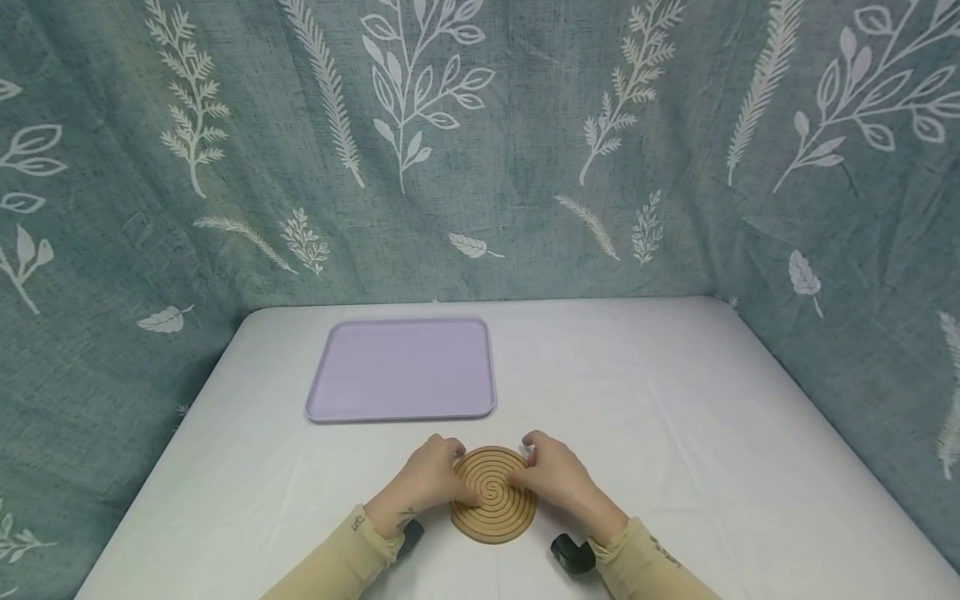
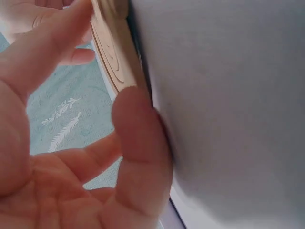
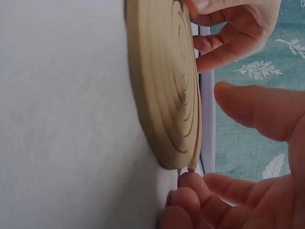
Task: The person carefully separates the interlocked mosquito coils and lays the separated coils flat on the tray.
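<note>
A round tan disc (image 1: 492, 517) with a spiral groove lies on the white table between both hands. My left hand (image 1: 433, 477) pinches its left side, with the thumb across the top face and the index finger at the rim. In the left wrist view, the index fingertip (image 2: 131, 102) sits against the disc's edge (image 2: 126, 62). On the other side is my right hand (image 1: 561, 477). Its thumb (image 3: 238, 98) stands off the disc's face in the right wrist view, while its fingertips (image 3: 193, 183) are right at the edge, beside a loose-looking end of the outer ring.
A flat lilac tray (image 1: 401, 371) lies behind the disc, toward the left back of the table (image 1: 637, 375). Green leaf-patterned cloth (image 1: 517, 150) hangs behind and along both sides. Dark wrist devices, such as the right one (image 1: 573, 554), sit under the wrists.
</note>
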`<state>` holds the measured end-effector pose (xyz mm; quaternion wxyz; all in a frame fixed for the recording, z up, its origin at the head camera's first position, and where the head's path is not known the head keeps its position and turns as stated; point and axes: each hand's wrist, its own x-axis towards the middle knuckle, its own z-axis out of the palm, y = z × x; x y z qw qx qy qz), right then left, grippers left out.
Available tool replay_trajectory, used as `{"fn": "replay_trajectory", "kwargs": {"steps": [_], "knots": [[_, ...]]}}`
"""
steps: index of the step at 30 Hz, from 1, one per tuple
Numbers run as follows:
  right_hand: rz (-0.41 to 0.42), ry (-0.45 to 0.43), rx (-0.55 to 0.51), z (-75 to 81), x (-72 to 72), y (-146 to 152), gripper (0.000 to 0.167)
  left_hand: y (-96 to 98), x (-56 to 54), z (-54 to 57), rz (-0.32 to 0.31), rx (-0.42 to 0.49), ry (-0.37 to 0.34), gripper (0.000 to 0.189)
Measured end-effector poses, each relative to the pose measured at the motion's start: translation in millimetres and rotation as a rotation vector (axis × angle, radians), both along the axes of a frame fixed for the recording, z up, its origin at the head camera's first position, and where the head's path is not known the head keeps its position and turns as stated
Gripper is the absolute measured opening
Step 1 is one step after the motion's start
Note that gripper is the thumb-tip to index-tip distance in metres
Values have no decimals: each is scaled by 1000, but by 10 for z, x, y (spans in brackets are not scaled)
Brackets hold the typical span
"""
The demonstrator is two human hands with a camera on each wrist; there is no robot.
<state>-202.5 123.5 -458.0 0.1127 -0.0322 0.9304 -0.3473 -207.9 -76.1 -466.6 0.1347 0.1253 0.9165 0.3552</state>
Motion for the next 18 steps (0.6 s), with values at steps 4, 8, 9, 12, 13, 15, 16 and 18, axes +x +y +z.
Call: {"fn": "replay_trajectory", "kwargs": {"steps": [4,8,9,12,13,15,16,18], "knots": [[2,-20,4,-12,-13,-21,57,6,-5,-7,-14,-27,1,70],[16,-24,-3,-25,-30,-44,48,9,-6,-6,-24,-38,4,69],[20,-25,-8,-29,-34,-48,45,10,-6,-6,-26,-39,7,69],[25,-37,-23,-44,-49,-61,36,15,0,1,-29,-40,8,68],[28,-40,-28,-47,-53,-63,33,16,4,5,-28,-39,6,68],[32,-41,-35,-48,-55,-63,29,19,10,9,-27,-40,8,67],[32,-43,-42,-49,-57,-63,28,20,13,13,-26,-40,8,67],[36,-41,-57,-45,-57,-59,25,20,16,19,-27,-42,12,66]]}}
